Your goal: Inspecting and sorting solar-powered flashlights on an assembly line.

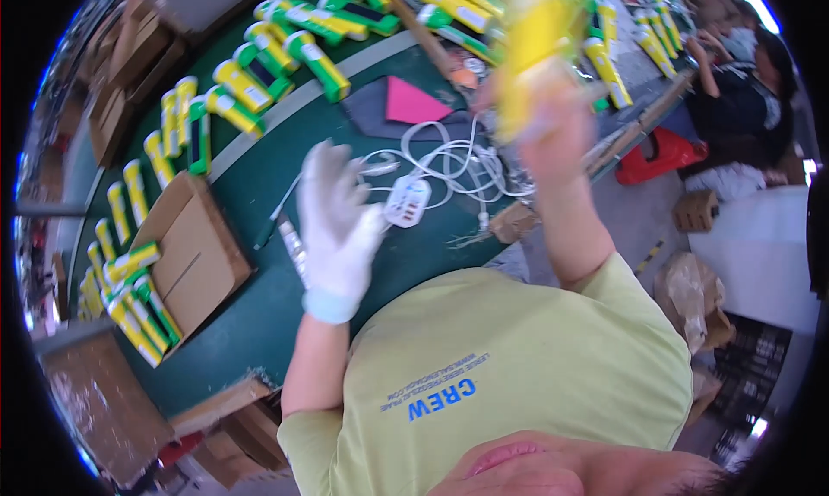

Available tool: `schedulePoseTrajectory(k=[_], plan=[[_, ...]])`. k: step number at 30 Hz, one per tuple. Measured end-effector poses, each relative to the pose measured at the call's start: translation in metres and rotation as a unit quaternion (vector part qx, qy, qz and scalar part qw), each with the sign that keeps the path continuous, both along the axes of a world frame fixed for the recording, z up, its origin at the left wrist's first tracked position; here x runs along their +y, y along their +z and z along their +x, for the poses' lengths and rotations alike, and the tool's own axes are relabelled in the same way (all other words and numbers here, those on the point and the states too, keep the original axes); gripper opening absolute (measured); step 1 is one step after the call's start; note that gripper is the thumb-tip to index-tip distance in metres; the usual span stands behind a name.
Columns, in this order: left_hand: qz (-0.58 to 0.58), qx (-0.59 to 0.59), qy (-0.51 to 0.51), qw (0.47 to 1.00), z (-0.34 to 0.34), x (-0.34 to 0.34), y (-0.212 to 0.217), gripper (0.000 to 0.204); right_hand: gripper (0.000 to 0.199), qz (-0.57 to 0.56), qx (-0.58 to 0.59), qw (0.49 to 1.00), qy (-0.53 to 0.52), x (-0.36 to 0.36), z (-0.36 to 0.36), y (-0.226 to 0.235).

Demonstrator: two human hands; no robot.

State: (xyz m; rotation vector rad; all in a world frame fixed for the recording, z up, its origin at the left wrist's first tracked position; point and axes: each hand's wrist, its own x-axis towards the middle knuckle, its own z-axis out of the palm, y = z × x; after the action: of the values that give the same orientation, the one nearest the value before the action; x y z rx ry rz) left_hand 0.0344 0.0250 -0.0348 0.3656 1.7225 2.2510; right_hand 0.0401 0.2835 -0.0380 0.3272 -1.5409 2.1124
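A yellow flashlight (531, 43), strongly blurred, lies at the upper centre-right of my view, ahead of the wearer; its long axis runs roughly up and down, the far end leaning slightly right. The right hand (557, 116) is clearly the nearer of the two hands, meeting the flashlight at its near end; I judge it to be wrapped round the body, though blur hides how tightly the fingers curl. The left hand (337, 220), in a white glove, lies nearer the wearer and to the left, well apart from the flashlight, its fingers extended and thumb spread, with nothing that I can see in its grasp. Between them, a white multi-port charger (408, 201) and tangled white cables (471, 172) rest on the green surface (276, 172), near a pink sheet (414, 101). Further out, I note rows of yellow-and-green flashlights (318, 69) and, at left, a shallow cardboard box (194, 246). As to markings, pale panels on some flashlights are too small for me to read; blue lettering (440, 399), inverted in my view, crosses the wearer's yellow-green T-shirt (553, 349).
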Motion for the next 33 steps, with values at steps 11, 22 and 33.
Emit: schedulePoseTrajectory(k=[11, 22, 33], plan=[[-0.392, 0.202, 0.348, 0.827, -0.115, -0.245, -0.055, 0.052, 0.059, 0.599, -0.435, 0.523, -0.422, 0.208, 0.030, -0.009], [-0.822, 0.086, 0.391, 0.405, -0.120, -0.405, -0.062, 0.077, 0.041, 0.626, -0.173, 0.686, -0.329, 0.107, 0.023, -0.016], [-0.547, -0.006, 0.240, 0.802, -0.073, -0.320, -0.030, 0.058, 0.033, 0.599, -0.036, 0.784, -0.159, -0.001, 0.006, -0.012]])
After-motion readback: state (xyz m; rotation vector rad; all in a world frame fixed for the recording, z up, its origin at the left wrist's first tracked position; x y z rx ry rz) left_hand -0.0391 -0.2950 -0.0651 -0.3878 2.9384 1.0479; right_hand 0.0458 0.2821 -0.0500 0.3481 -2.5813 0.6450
